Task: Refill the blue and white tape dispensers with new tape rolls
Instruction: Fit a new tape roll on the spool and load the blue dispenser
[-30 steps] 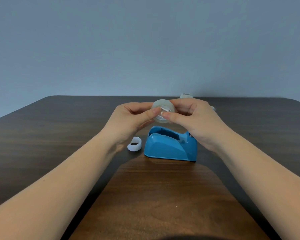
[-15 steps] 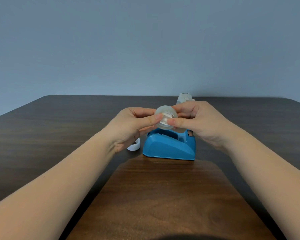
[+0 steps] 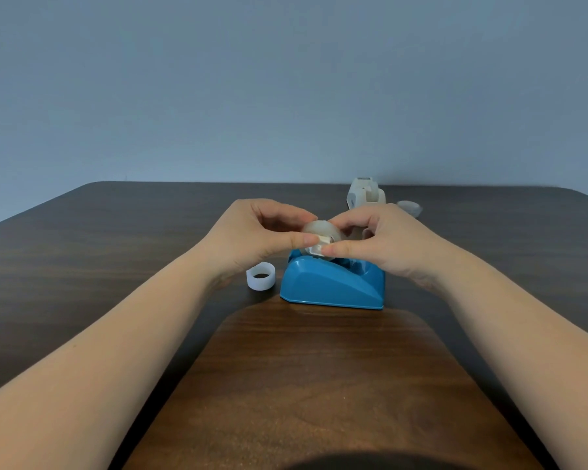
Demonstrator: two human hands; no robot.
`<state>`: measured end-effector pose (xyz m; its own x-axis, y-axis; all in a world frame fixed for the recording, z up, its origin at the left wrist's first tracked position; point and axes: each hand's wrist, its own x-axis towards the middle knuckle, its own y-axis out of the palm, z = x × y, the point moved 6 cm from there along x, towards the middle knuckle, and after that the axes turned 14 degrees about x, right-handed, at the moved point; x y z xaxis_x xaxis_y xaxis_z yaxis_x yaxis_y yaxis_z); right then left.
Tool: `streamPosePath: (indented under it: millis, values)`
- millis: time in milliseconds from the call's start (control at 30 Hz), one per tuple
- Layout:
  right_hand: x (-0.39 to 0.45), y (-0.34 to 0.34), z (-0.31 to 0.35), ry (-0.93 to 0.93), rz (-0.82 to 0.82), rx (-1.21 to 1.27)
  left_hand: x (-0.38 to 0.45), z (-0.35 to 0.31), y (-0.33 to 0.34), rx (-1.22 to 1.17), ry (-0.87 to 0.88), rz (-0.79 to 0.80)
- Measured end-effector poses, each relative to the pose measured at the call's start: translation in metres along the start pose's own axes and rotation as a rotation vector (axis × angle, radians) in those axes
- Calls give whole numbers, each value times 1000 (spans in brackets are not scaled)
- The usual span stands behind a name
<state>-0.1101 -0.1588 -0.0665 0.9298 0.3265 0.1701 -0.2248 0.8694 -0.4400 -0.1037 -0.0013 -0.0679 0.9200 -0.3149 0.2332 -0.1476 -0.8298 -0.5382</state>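
Observation:
The blue tape dispenser (image 3: 333, 286) stands in the middle of the dark wooden table (image 3: 82, 266). Just above its open top, a clear tape roll (image 3: 319, 232) on a white hub is pinched from both sides by my left hand (image 3: 255, 235) and my right hand (image 3: 384, 245). The roll's lower edge touches or nearly touches the dispenser's slot; which one I cannot tell. The white tape dispenser (image 3: 365, 195) stands behind my right hand, partly hidden.
An empty white core ring (image 3: 260, 275) lies on the table just left of the blue dispenser. Another clear tape roll (image 3: 409, 207) rests to the right of the white dispenser. A lighter wooden panel (image 3: 319, 385) runs along the near table edge.
Both hands have lowered the tape roll from mid-air down onto the top of the blue dispenser. The core ring and the white dispenser have not moved.

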Motion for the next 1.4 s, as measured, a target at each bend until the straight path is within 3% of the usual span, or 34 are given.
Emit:
streamPosePath:
  millis: [900, 1133, 1400]
  values:
    - [0, 3, -1, 34, 35, -72, 1, 2, -4, 263, -23, 61]
    - [-5, -28, -2, 137, -251, 44, 0, 3, -3, 249, -14, 65]
    - [-9, -9, -5, 295, -36, 27, 0, 4, -3, 267, -3, 60]
